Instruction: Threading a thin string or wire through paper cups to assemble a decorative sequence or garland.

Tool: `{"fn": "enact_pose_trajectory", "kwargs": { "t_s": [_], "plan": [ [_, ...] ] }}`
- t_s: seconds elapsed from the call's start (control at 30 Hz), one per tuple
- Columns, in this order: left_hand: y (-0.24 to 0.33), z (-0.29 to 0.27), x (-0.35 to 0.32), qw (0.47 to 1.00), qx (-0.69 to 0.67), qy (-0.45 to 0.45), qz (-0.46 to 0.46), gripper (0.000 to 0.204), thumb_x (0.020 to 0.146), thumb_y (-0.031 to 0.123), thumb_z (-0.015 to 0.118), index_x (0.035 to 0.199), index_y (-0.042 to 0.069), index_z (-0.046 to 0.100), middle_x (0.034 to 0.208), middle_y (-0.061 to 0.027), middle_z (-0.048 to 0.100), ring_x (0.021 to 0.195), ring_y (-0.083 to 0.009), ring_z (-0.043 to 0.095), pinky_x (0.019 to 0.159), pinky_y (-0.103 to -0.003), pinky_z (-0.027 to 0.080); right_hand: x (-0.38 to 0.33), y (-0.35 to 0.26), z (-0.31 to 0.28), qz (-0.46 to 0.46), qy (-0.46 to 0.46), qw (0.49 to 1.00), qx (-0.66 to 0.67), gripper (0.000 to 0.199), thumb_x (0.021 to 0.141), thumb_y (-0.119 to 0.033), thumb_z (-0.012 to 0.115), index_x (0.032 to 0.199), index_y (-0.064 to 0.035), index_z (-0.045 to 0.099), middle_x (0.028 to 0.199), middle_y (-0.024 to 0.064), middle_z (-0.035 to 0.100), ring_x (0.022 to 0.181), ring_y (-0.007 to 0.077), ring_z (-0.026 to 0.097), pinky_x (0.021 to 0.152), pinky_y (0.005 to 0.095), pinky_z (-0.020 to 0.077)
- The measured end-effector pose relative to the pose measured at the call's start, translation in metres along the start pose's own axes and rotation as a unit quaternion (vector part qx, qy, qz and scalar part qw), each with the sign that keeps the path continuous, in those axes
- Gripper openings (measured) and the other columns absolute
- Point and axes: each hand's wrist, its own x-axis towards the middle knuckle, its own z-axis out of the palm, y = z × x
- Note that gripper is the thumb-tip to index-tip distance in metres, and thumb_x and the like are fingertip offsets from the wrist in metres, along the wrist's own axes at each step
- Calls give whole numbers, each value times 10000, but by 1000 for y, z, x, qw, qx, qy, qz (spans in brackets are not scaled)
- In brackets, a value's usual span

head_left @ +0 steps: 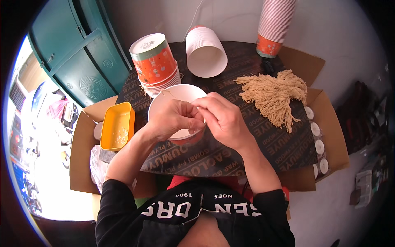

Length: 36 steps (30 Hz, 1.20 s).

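A white-lined orange cup (pixel 188 91) is on the dark surface (pixel 234 158), close in front of the person, and both hands work over its mouth. The left hand (pixel 175 120) is above the cup's near left part, its thumb and fingers curled in to a narrow gap; the right hand (pixel 222 119) comes in over the cup's right rim, its thumb and forefinger drawn together beside the left fingertips. I cannot tell whether anything is pinched between the fingers of either hand. A thin tan strand (pixel 168 95) shows inside the cup near its far left rim. Just behind the cup to the left stands an upside-down orange stack (pixel 152 61); farther behind it, a white stack (pixel 206 57) lies with its opening toward the cup. Well behind and right of the cup rises a tall stack (pixel 272 33). A bundle of tan strings (pixel 273 96) is spread out to the cup's right, with an open carton (pixel 336 136) of round white items (pixel 319 146) beyond. Left of the cup is a yellow tray (pixel 116 119) holding small pale bits.
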Motion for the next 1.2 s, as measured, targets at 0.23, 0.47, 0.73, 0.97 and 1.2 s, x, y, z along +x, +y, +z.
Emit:
{"fn": "enact_pose_trajectory", "kwargs": {
  "t_s": [0.23, 0.47, 0.73, 0.97, 1.2],
  "plan": [
    [1, 2, 0, 1000, -11, 10, -13, 70, 869, 54, 694, 846, -8, 668, 734, -15, 640, 669, -95, 577, 648, -228, 450, -4, 14, 3, 87, 14, 995, -52, 137, 841, 82, 598, 958, 15, 621, 1192, 150, 556, 1047, 292, 593, 826, 351, 514],
    [2, 2, -1, 1000, 20, 16, -15, 89, 880, 61, 682, 827, -6, 658, 713, -15, 633, 663, -90, 571, 640, -220, 443, -24, -4, -6, 113, -48, 992, -10, 102, 836, 39, 636, 935, 17, 616, 1162, 159, 566, 1081, 339, 549, 908, 403, 467],
    [3, 5, 1, 1000, 3, 4, -4, 98, 873, 52, 687, 814, -8, 637, 712, -27, 636, 661, -96, 580, 637, -227, 453, -27, -1, 4, 96, -25, 995, -32, 103, 802, 77, 627, 858, 10, 573, 1094, 147, 593, 1021, 314, 587, 868, 382, 481],
    [5, 7, 1, 1000, 1, 23, 8, 97, 869, 40, 674, 823, -12, 606, 739, -72, 662, 679, -122, 601, 654, -232, 463, -34, -5, 8, 85, 16, 996, -35, 124, 804, 84, 615, 871, 3, 551, 1070, 161, 584, 998, 326, 580, 845, 383, 484],
    [-3, 3, 3, 1000, -24, 5, 5, 91, 809, 30, 705, 804, 4, 619, 765, -63, 673, 719, -115, 606, 670, -241, 462, -37, -8, 8, -3, 10, 996, -87, 168, 782, 74, 653, 891, -22, 569, 1017, 110, 593, 945, 303, 554, 818, 394, 464]
  ]
}}
